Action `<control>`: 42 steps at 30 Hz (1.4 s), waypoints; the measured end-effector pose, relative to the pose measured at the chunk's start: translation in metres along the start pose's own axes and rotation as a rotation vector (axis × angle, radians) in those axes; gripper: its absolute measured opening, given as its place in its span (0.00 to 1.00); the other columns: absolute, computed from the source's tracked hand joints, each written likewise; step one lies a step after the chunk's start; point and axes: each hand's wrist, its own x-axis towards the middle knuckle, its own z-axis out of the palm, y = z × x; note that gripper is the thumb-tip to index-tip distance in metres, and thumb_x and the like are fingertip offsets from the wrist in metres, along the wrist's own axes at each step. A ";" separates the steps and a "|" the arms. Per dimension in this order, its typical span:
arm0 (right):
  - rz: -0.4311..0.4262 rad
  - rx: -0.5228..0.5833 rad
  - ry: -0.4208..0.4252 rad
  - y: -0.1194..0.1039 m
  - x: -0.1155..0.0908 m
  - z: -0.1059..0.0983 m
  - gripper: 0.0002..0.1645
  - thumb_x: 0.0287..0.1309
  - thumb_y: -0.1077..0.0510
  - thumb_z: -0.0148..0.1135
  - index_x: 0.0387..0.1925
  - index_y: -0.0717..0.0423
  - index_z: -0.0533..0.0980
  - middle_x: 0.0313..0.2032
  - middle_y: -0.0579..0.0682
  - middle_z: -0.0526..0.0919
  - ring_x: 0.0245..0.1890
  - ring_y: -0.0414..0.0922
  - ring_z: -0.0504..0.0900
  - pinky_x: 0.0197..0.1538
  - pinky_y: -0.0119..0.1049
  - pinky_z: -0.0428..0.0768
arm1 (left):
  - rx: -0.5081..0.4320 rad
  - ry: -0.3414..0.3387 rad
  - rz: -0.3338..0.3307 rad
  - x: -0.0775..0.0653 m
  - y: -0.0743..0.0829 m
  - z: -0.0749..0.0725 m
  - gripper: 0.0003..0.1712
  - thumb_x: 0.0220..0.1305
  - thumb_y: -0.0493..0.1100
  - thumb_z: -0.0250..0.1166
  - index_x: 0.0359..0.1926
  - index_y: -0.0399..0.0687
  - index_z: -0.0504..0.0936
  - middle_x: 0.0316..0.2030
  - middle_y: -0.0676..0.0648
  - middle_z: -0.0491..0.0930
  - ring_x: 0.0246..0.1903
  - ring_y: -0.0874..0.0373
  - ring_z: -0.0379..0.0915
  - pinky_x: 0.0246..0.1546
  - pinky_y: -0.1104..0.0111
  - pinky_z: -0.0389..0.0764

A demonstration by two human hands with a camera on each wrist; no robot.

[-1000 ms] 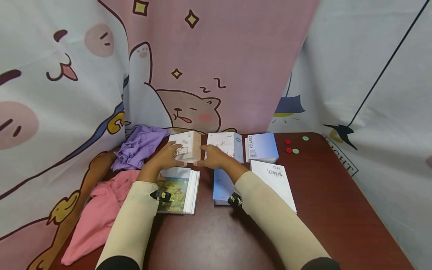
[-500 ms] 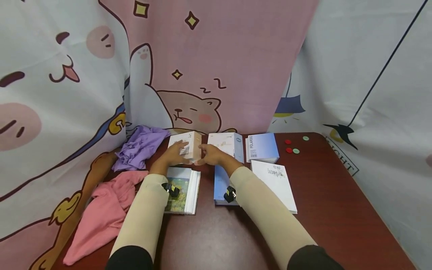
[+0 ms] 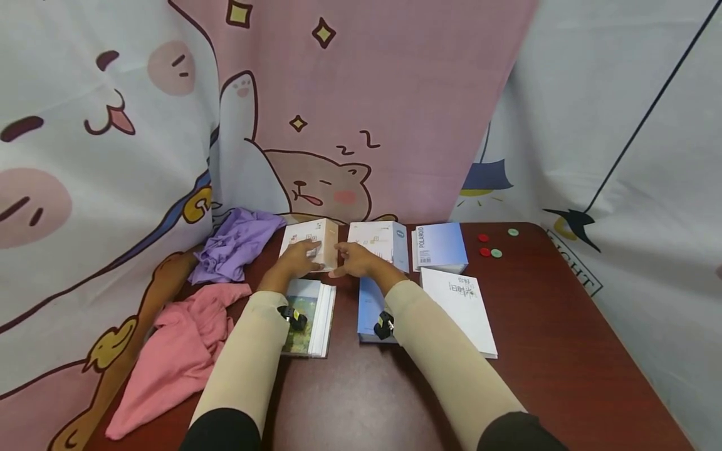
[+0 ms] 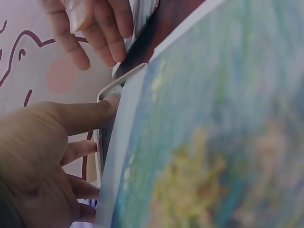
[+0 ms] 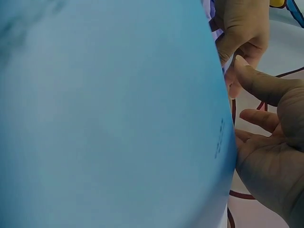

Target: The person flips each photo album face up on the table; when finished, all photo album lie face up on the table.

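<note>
In the head view a thick white book with a peach spine (image 3: 329, 243) lies at the back of the table. My left hand (image 3: 296, 260) grips its near edge, fingers over the cover and thumb at the front side. The left wrist view shows this left hand (image 4: 42, 152) with its thumb tip against the book's edge. My right hand (image 3: 359, 259) is held beside the spine, fingers extended and apart, holding nothing. It overlaps a second white book with a blue spine (image 3: 399, 241). In the right wrist view the right hand (image 5: 273, 142) appears past a blue cover.
A landscape-covered book (image 3: 301, 313) and a blue book (image 3: 369, 307) lie below the forearms. A white book (image 3: 459, 310) and a POLAROID book (image 3: 442, 244) are right. Purple cloth (image 3: 237, 244) and pink cloth (image 3: 180, 344) lie left. Red and green discs (image 3: 496, 254) sit back right.
My left hand has moved right and closed in from above the white book onto its near edge. My right hand has shifted only slightly beside the spine. The books stay in place.
</note>
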 end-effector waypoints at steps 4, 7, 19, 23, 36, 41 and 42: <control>0.001 0.014 -0.006 0.000 -0.001 0.001 0.54 0.65 0.57 0.78 0.84 0.64 0.60 0.83 0.64 0.65 0.84 0.60 0.64 0.84 0.53 0.67 | 0.054 -0.013 0.027 -0.001 0.000 0.001 0.40 0.74 0.48 0.71 0.82 0.47 0.70 0.83 0.30 0.61 0.81 0.27 0.59 0.82 0.40 0.63; 0.005 0.024 -0.008 0.000 -0.002 0.000 0.54 0.65 0.56 0.78 0.84 0.63 0.59 0.83 0.64 0.64 0.84 0.60 0.63 0.84 0.52 0.67 | 0.081 -0.017 0.051 -0.001 0.002 0.000 0.38 0.77 0.48 0.68 0.82 0.45 0.69 0.82 0.28 0.60 0.80 0.28 0.60 0.82 0.40 0.64; -0.016 0.109 0.001 0.002 0.002 0.001 0.59 0.65 0.61 0.77 0.87 0.60 0.53 0.84 0.64 0.61 0.85 0.61 0.61 0.84 0.53 0.66 | -0.022 0.095 0.151 -0.010 0.001 -0.003 0.34 0.80 0.42 0.64 0.79 0.31 0.69 0.76 0.29 0.72 0.78 0.32 0.66 0.82 0.43 0.65; -0.057 0.172 -0.001 0.000 0.003 0.000 0.63 0.64 0.65 0.77 0.89 0.59 0.48 0.85 0.63 0.59 0.86 0.60 0.61 0.85 0.52 0.65 | -0.083 0.116 0.174 -0.015 0.000 -0.006 0.34 0.80 0.41 0.63 0.80 0.32 0.67 0.77 0.29 0.71 0.79 0.31 0.64 0.82 0.40 0.62; -0.245 0.334 0.023 -0.021 -0.001 -0.001 0.69 0.60 0.77 0.73 0.90 0.47 0.45 0.88 0.56 0.52 0.82 0.64 0.67 0.76 0.56 0.78 | -0.622 0.139 0.209 -0.024 -0.001 -0.015 0.41 0.83 0.32 0.56 0.88 0.42 0.51 0.87 0.33 0.50 0.78 0.29 0.62 0.68 0.34 0.77; -0.252 0.314 0.016 -0.024 0.000 0.002 0.67 0.61 0.78 0.72 0.90 0.51 0.45 0.89 0.56 0.49 0.82 0.63 0.66 0.73 0.54 0.80 | -0.829 0.127 0.176 -0.026 -0.001 -0.013 0.43 0.81 0.25 0.52 0.89 0.42 0.48 0.87 0.32 0.48 0.74 0.29 0.66 0.66 0.36 0.79; -0.245 0.312 0.023 -0.024 0.000 0.002 0.67 0.61 0.78 0.71 0.90 0.52 0.45 0.89 0.56 0.50 0.83 0.63 0.66 0.74 0.55 0.79 | -0.854 0.126 0.176 -0.026 -0.001 -0.012 0.43 0.81 0.24 0.51 0.89 0.42 0.48 0.86 0.32 0.49 0.74 0.28 0.66 0.67 0.37 0.78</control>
